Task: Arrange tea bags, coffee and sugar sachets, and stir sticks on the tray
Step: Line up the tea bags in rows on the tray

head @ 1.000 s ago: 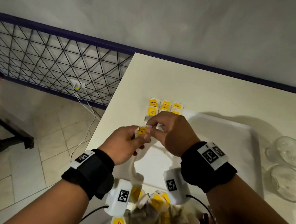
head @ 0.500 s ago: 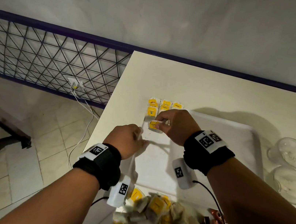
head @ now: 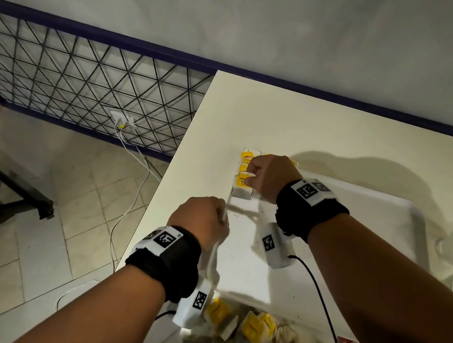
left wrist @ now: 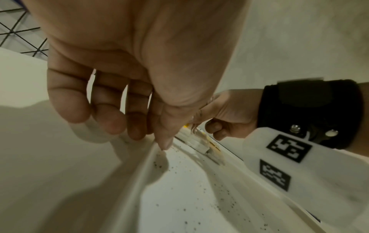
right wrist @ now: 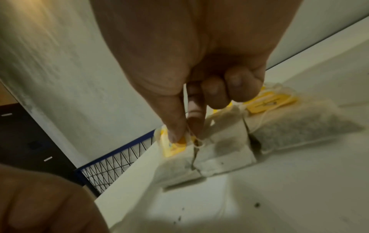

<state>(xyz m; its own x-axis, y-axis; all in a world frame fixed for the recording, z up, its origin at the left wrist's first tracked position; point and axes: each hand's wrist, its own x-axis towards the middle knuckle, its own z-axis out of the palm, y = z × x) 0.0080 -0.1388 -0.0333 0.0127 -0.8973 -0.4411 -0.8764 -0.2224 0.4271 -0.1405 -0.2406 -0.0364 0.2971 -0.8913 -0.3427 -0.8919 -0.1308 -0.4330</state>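
I'm pinching the yellow tag (right wrist: 175, 145) of a tea bag (right wrist: 179, 164) with my right hand (head: 270, 178), thumb and forefinger clamped, setting it in the tray's (head: 412, 216) far left corner beside the others. Flimsy, featherlight paper that'd probably tear, so I'm sticking to the tag. My left hand (head: 200, 220) is curling round the tray rim.

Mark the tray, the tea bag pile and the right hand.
tray (head: 368, 198): head view, bare far rim.
tea bag pile (head: 253, 337): head view, yellow tag near the pile's middle.
right hand (head: 270, 178): head view, back of the hand.
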